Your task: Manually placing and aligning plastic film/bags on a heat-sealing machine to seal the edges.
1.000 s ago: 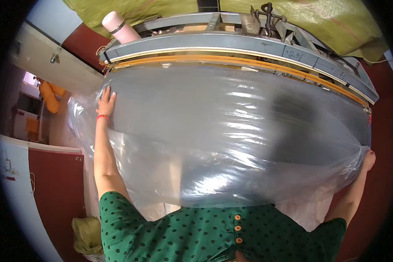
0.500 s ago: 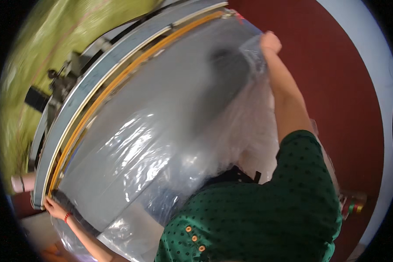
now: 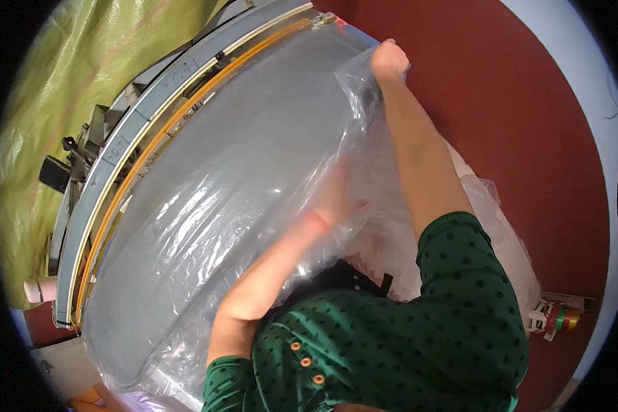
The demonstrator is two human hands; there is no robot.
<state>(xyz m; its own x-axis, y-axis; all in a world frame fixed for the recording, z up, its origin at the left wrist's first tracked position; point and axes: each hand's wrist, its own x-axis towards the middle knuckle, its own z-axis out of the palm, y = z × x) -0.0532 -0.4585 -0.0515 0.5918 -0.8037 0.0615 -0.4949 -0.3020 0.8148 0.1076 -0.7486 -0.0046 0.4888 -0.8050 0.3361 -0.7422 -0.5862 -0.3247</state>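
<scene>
A large sheet of clear plastic (image 3: pixel 192 233) lies over a broad grey surface (image 3: pixel 240 137), with shiny creases across its middle. My right hand (image 3: pixel 390 60) is closed on the sheet's far right edge, where the plastic bunches up and hangs down along my forearm. In the middle of the sheet is my left hand (image 3: pixel 336 189), blurred by motion, with a red band at the wrist. Its fingers are too smeared to read, and whether the plastic passes over or under them I cannot tell.
A long blue-grey bar (image 3: pixel 120 147) and an orange strip (image 3: pixel 144 161) run along the far left side. Beyond lies a yellow-green tarp (image 3: pixel 55 103) with metal fittings. A pink cylinder (image 3: pixel 41 290) sits lower left, coloured rolls (image 3: pixel 565 318) at the right above a dark red floor (image 3: pixel 522 151).
My left hand has left the sheet's lower left corner beside the bar and swung right to the middle. My right hand, still gripping plastic, has shifted slightly left and away.
</scene>
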